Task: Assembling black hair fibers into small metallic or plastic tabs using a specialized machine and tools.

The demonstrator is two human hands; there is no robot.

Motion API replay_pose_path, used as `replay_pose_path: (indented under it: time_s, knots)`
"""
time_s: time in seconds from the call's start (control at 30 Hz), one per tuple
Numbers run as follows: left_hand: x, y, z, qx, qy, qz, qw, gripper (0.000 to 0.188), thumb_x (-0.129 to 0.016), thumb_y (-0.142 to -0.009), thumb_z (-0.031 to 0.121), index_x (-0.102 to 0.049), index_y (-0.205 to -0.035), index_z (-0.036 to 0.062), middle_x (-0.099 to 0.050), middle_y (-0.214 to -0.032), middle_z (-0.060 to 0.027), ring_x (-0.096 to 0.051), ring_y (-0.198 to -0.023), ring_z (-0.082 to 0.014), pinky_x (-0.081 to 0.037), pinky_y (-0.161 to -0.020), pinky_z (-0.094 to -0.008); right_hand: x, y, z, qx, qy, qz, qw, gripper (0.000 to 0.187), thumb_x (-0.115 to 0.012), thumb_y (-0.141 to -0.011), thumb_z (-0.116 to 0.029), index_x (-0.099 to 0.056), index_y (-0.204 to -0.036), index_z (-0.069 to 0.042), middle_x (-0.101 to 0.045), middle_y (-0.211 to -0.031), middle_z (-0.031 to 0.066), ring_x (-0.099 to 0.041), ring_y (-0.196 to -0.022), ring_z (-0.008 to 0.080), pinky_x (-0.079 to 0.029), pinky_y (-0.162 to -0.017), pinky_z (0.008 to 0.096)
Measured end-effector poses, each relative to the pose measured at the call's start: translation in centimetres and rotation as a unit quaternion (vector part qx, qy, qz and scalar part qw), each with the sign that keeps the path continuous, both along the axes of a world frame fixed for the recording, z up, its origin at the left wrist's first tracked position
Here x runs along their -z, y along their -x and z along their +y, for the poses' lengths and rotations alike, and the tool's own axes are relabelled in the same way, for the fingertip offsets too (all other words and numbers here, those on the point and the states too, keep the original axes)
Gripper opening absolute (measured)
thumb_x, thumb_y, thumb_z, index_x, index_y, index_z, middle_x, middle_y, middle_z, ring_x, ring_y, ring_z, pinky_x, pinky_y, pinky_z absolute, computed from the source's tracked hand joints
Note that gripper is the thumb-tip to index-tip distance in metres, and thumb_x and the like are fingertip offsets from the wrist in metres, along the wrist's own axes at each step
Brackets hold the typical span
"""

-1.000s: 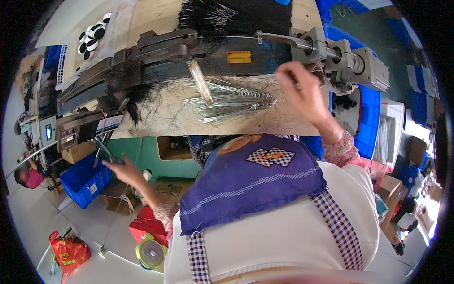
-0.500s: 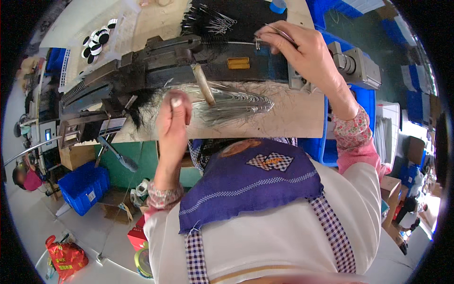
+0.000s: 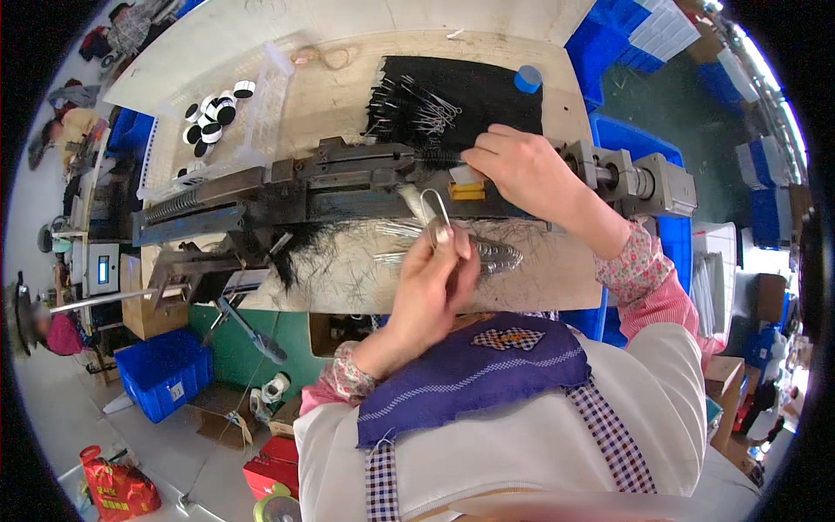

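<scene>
My left hand [image 3: 435,283] pinches a bent wire [image 3: 437,202] between thumb and fingers, its rounded loop pointing up, just in front of the long dark metal machine [image 3: 304,187]. My right hand [image 3: 526,178] is closed at the right part of the machine, its fingertips by the end of a row of black bristles [image 3: 437,157]; what they grip is hidden. Beneath my left hand, a pile of bent silver wires [image 3: 500,257] lies on the table. Behind the machine, several finished twisted-wire brushes [image 3: 430,109] rest on a black cloth [image 3: 496,104].
A clear plastic basket [image 3: 270,104] with black-and-white rolls stands at the back left. A blue round cap [image 3: 527,79] sits on the cloth. A yellow block [image 3: 467,190] is on the machine, a motor [image 3: 665,184] at its right end. Loose black bristles [image 3: 300,248] litter the wooden table [image 3: 557,278].
My left hand has moved right to the machine's front, and a bent wire now shows upright in it. My right hand has shifted over the bristles. The view has tilted.
</scene>
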State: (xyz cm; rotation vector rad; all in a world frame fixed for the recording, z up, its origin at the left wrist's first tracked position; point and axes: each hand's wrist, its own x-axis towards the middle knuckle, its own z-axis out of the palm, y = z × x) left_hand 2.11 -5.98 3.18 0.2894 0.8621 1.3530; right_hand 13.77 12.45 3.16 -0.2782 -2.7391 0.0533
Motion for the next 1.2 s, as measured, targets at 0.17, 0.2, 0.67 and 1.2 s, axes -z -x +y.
replay_pose_path:
  time_s: [0.17,0.2,0.67,1.2]
  knots:
    - [-1.3,6.8,-1.0,-0.057,-0.154,-0.285,0.944,0.019,-0.042,-0.1,0.026,-0.05,-0.091,0.0119,-0.045,-0.08,0.0007,-0.033,-0.039,-0.0031,-0.024,-0.035,-0.0174,-0.7,-0.3,-0.5,0.019,0.049,-0.004,0.999,0.019,-0.061,-0.065,-0.001,-0.059,-0.085,-0.002,-0.053,-0.077,0.009,-0.056,-0.078,0.0269,-0.05,-0.065,0.0364]
    - [-0.8,8.6,-1.7,-0.114,-0.166,-0.375,0.905,0.021,-0.042,-0.1,0.027,-0.05,-0.089,0.0116,-0.045,-0.077,0.0004,-0.033,-0.039,-0.0027,-0.023,-0.034,-0.0168,-0.8,-0.4,-0.8,0.019,0.069,0.004,0.997,0.025,-0.06,-0.064,0.003,-0.06,-0.089,0.001,-0.052,-0.075,0.0111,-0.055,-0.075,0.0288,-0.048,-0.062,0.0391]
    - [4.7,3.1,9.8,0.096,-0.225,0.592,0.768,0.018,-0.06,-0.083,0.015,-0.066,-0.084,-0.0016,-0.063,-0.073,-0.0207,-0.063,-0.071,-0.0371,-0.048,-0.064,-0.0439,-1.4,-0.1,3.2,0.039,0.111,-0.007,0.993,0.02,-0.063,-0.08,-0.015,-0.06,-0.097,-0.005,-0.055,-0.095,0.0143,-0.06,-0.088,0.034,-0.05,-0.072,0.0429]
    - [2.9,6.1,1.7,-0.284,-0.275,0.785,0.477,0.017,-0.059,-0.088,0.0,-0.062,-0.104,-0.0007,-0.066,-0.09,-0.0131,-0.065,-0.074,-0.0206,-0.052,-0.063,-0.0303,0.9,4.7,0.4,-0.066,0.186,0.162,0.967,0.019,-0.066,-0.076,-0.01,-0.064,-0.094,-0.002,-0.062,-0.083,0.0114,-0.062,-0.081,0.0316,-0.051,-0.072,0.0382]
